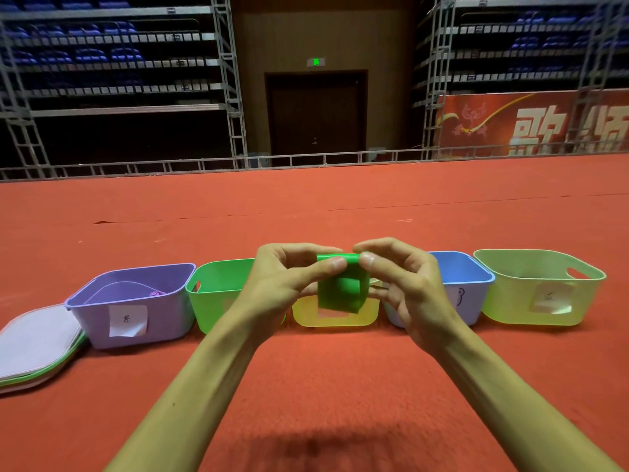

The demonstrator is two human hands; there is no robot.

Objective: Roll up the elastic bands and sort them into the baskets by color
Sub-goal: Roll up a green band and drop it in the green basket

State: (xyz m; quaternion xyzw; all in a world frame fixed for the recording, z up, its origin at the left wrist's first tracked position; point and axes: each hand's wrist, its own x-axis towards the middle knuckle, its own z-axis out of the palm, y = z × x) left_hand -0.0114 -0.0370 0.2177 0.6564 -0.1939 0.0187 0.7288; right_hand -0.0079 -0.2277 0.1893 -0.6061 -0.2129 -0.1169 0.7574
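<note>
I hold a green elastic band (342,291) in the air in front of me, its top rolled and a short flap hanging down. My left hand (289,281) pinches the roll's left end and my right hand (405,284) pinches its right end. Behind them a row of baskets stands on the red carpet: purple (136,321), green (211,294), yellow (337,318), blue (466,287) and pale green (541,291). The purple basket holds a purple band (155,294). My hands hide much of the green, yellow and blue baskets.
A stack of flat basket lids (37,345) lies at the far left beside the purple basket. Red carpet (306,386) stretches all around. Metal scaffolding and a dark door stand far behind.
</note>
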